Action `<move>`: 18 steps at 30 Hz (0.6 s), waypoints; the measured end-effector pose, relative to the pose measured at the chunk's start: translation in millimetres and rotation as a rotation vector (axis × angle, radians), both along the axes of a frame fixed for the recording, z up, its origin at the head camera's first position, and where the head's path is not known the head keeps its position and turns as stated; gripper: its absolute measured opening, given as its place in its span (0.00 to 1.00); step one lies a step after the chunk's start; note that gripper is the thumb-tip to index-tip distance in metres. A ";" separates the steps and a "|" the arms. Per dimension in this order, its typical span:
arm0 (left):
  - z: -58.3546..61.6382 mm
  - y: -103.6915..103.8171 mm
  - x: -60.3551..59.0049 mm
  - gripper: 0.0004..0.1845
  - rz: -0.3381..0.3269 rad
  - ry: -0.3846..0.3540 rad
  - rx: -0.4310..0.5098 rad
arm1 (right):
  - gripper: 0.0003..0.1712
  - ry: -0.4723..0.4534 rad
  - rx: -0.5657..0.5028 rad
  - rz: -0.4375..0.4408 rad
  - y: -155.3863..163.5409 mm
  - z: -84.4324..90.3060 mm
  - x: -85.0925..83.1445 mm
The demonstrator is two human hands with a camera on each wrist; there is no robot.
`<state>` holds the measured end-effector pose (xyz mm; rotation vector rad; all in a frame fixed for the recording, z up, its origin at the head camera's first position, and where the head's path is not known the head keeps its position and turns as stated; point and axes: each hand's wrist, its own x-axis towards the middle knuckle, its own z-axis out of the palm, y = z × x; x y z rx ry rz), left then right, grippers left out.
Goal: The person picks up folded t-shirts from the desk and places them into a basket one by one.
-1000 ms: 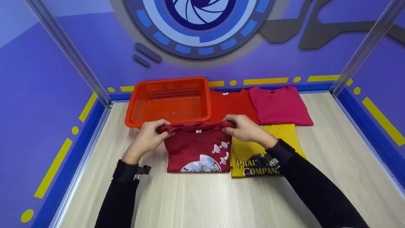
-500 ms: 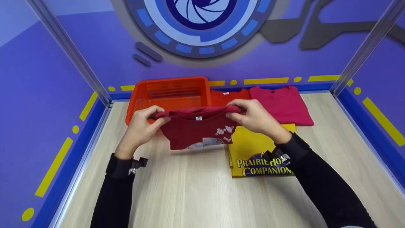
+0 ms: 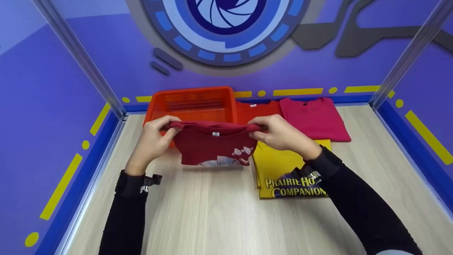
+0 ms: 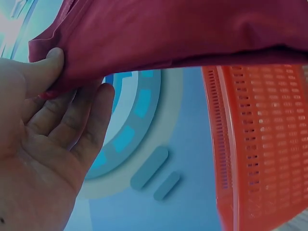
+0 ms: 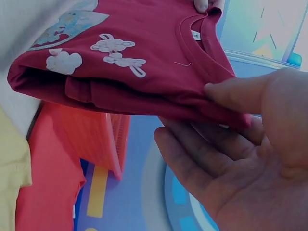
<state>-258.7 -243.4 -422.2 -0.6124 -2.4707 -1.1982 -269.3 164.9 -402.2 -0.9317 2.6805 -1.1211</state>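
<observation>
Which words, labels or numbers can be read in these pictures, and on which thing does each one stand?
"PRAIRIE HO... COMPANION": on the yellow shirt, partly hidden by the right sleeve.
Neck tag of the dark red shirt: too small to read.
Neck tag of the orange shirt: too small to read.

basket (image 3: 193, 102) upper centre-left on table (image 3: 212, 212) | held shirt (image 3: 212, 145) in front of basket | two shirts right of basket | printed shirt (image 3: 283, 170) below them

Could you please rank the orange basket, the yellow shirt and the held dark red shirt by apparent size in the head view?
1. orange basket, partly hidden
2. yellow shirt, partly covered by the right arm
3. dark red shirt, hanging foreshortened

The first two look close; unsure.
</observation>
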 end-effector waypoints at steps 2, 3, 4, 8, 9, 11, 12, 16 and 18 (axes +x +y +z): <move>3.4 -5.2 -2.8 0.07 0.014 -0.002 0.018 | 0.09 -0.014 -0.027 0.010 -6.0 2.5 -3.3; 6.1 -7.9 -4.5 0.08 0.023 -0.002 0.027 | 0.08 -0.018 -0.042 0.012 -9.5 4.2 -5.2; 9.5 -11.6 -6.8 0.08 0.034 -0.001 0.037 | 0.08 -0.021 -0.056 0.015 -14.0 5.6 -8.7; 28.5 -26.7 -16.4 0.08 0.076 -0.015 0.066 | 0.10 -0.066 -0.106 0.000 -32.9 16.4 -21.0; 33.7 -30.5 -18.5 0.08 0.087 -0.020 0.069 | 0.10 -0.082 -0.111 -0.003 -37.3 20.0 -24.0; 43.0 -38.5 -22.6 0.08 0.101 -0.027 0.069 | 0.11 -0.130 -0.131 -0.006 -46.2 27.7 -30.3; 46.9 -42.9 -24.7 0.08 0.107 -0.026 0.064 | 0.11 -0.158 -0.141 -0.005 -50.4 31.5 -33.9; 57.3 -59.8 -35.9 0.09 0.124 -0.047 0.081 | 0.11 -0.248 -0.174 -0.004 -68.3 45.6 -50.5; 60.5 -66.8 -45.3 0.10 0.136 -0.078 0.099 | 0.11 -0.270 -0.173 -0.020 -77.9 50.6 -62.2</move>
